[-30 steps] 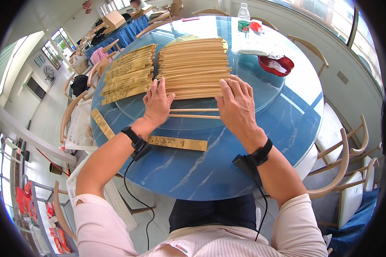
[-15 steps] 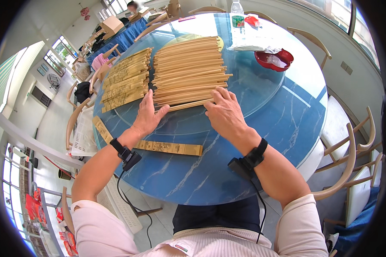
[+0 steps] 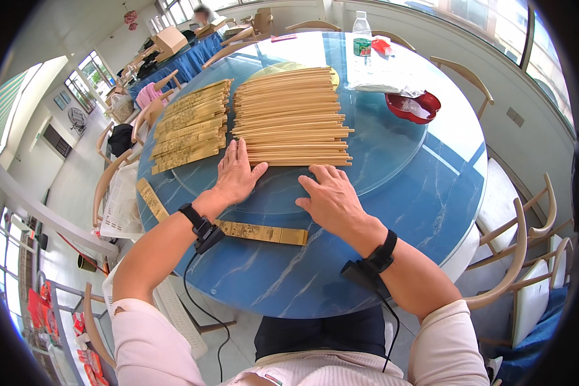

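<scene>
A neat row of thin wooden chopsticks [image 3: 291,119] lies side by side on the round blue glass turntable. My left hand [image 3: 235,175] rests at the row's near left corner, fingers stretched out and touching the stick ends. It grips nothing. Just below the nearest chopstick is my right hand [image 3: 333,196], its fingers loosely bent and apart, the tips by the row's near edge and nothing held. Left of the chopsticks lies a stack of overlapping gold printed strips [image 3: 193,125]. Nearer to me, partly hidden by my left forearm, gold strips [image 3: 264,232] lie on the tabletop.
On the blue marbled table [image 3: 270,283] at the far right are a plastic bottle [image 3: 361,38], a white plastic bag [image 3: 386,82] and a red scalloped dish [image 3: 410,106]. Wooden chairs [image 3: 518,257] surround the table. A person [image 3: 204,16] sits at a far table.
My right hand has let go of the nearest chopsticks and drawn back slightly toward me. They now lie against the row. My left hand stays at the row's left end.
</scene>
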`<state>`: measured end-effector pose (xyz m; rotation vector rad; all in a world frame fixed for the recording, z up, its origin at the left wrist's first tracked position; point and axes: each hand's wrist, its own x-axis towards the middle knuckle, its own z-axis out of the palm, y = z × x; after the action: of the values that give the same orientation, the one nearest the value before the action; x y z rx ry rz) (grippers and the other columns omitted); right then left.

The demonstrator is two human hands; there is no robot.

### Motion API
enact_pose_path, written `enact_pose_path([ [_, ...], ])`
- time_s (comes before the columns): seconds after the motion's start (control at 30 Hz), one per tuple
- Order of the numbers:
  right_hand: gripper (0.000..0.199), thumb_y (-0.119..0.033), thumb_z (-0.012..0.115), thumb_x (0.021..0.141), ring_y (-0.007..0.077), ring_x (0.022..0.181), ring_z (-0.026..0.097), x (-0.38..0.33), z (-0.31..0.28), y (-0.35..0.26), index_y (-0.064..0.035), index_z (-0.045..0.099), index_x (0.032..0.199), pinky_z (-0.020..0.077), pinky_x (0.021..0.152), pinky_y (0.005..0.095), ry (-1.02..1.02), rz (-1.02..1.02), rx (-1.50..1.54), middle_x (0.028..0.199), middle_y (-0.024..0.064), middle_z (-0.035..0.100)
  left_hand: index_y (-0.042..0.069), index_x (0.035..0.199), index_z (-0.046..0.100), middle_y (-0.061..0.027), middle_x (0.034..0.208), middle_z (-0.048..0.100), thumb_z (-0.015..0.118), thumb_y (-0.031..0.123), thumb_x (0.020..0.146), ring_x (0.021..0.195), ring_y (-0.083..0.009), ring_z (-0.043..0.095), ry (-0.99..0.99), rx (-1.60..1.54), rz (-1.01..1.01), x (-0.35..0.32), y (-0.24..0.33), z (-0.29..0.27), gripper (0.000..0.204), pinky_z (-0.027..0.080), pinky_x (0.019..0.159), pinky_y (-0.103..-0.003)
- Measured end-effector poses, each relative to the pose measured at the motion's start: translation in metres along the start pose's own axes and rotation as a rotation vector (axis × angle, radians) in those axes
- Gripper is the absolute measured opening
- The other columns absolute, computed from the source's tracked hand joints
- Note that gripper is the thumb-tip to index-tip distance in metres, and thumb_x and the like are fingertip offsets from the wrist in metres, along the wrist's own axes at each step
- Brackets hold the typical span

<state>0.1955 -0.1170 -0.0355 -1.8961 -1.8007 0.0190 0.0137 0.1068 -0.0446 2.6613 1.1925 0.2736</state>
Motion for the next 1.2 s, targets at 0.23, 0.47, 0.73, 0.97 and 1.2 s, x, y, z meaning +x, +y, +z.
enact_pose_path([
  [0.23,0.046,-0.030,0.076,0.096,0.0386,0.140,0.051,0.001,-0.001,0.006,-0.0003,0.068,0.131,0.0396,0.117,0.0483,-0.006,-0.017,-0.066,0.143,0.0244,0.059,-0.002,0.169,0.016,-0.0326,0.168,0.027,0.056,0.061,0.106,0.157,-0.0480,0.024,0.245,0.047,0.245,0.029,0.011,-0.023,0.098,0.022,0.127,-0.057],
  [0.47,0.046,-0.029,0.074,0.096,0.0384,0.137,0.052,-0.001,0.008,0.008,0.0030,0.069,0.128,0.0412,0.115,0.0478,0.058,-0.043,-0.091,0.141,0.0281,0.059,0.004,0.167,0.028,-0.0303,0.162,0.041,0.056,0.061,0.105,0.153,-0.0468,0.035,0.323,0.172,0.200,0.174,0.057,-0.033,0.089,0.032,0.124,-0.058],
  [0.73,0.074,-0.042,0.075,0.094,0.0482,0.148,0.043,-0.006,-0.003,0.000,0.0105,0.059,0.142,0.0337,0.123,0.0533,-0.037,-0.051,-0.084,0.152,0.0382,0.049,0.017,0.164,0.043,-0.0165,0.165,0.047,0.037,0.077,0.104,0.155,-0.0396,0.038,0.066,0.247,-0.042,0.310,0.064,-0.024,0.086,0.034,0.123,-0.061],
  [0.97,0.061,-0.029,0.066,0.098,0.0490,0.150,0.044,-0.007,-0.007,0.000,0.0108,0.057,0.143,0.0353,0.123,0.0574,-0.075,-0.116,-0.233,0.153,0.0394,0.048,0.013,0.162,0.047,-0.0150,0.167,0.046,0.032,0.072,0.107,0.154,-0.0331,0.042,-0.234,0.174,0.090,0.379,0.041,-0.027,0.082,0.030,0.126,-0.054],
  [1.2,0.057,-0.018,0.065,0.096,0.0487,0.148,0.046,-0.006,-0.019,0.003,0.0106,0.056,0.145,0.0370,0.122,0.0558,-0.116,-0.092,-0.212,0.154,0.0378,0.049,0.021,0.162,0.049,0.0003,0.171,0.043,0.033,0.066,0.107,0.156,-0.0257,0.039,-0.392,0.152,0.044,0.346,0.103,-0.051,0.073,0.028,0.128,-0.043],
])
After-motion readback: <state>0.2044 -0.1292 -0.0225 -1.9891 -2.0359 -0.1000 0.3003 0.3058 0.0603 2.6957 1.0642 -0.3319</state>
